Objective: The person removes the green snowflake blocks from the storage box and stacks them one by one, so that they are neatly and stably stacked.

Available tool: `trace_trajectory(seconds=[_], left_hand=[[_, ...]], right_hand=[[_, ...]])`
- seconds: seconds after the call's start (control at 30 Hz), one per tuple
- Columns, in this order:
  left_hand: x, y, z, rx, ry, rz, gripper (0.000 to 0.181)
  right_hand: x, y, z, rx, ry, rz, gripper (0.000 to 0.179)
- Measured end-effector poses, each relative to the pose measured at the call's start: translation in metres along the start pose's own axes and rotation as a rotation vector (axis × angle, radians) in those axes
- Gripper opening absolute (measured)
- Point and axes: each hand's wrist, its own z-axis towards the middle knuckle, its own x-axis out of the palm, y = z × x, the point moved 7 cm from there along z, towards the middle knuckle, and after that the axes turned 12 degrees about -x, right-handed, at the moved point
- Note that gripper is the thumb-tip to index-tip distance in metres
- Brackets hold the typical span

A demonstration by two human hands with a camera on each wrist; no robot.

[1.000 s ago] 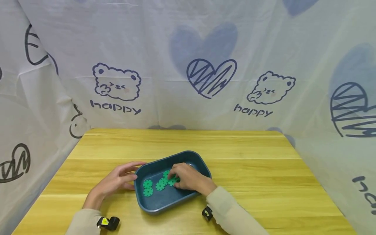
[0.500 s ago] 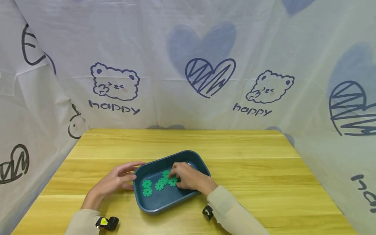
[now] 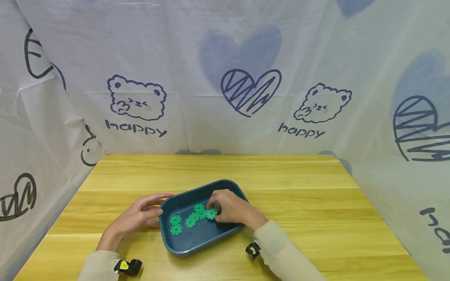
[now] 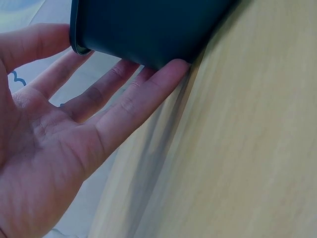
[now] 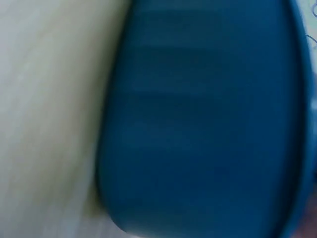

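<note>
The blue tray [image 3: 197,244] sits slantwise on the wood-grain worktop [image 3: 299,195]. The left hand [image 3: 138,212] is at its left end: fingers mostly extended and touching the outer wall, thumb against the rim. The right hand [image 3: 230,207] is inside the tray, thumb and fingertips pinching one notched green disc [image 3: 211,214]; the right wrist view is blurred and does not show this grip. On the tray floor, a cluster of green discs [image 3: 191,222] lies just left of the held piece, overlapping in part. A disc pair [image 3: 176,229] lies nearer the left end. Printed white cloth [image 3: 197,78] stands behind.
</note>
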Motion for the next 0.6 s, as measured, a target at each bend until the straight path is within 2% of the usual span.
trace_trajectory(seconds=[0.4, 0.6], left_hand=[[0.0, -0.001, 0.0, -0.011, -0.007, 0.001, 0.056], [0.0, 0.0, 0.0, -0.014, -0.011, 0.003, 0.055]], right_hand=[[-0.037, -0.004, -0.026, 0.023, -0.091, 0.07, 0.026], [-0.059, -0.012, -0.045, 0.049, -0.152, 0.048, 0.024]])
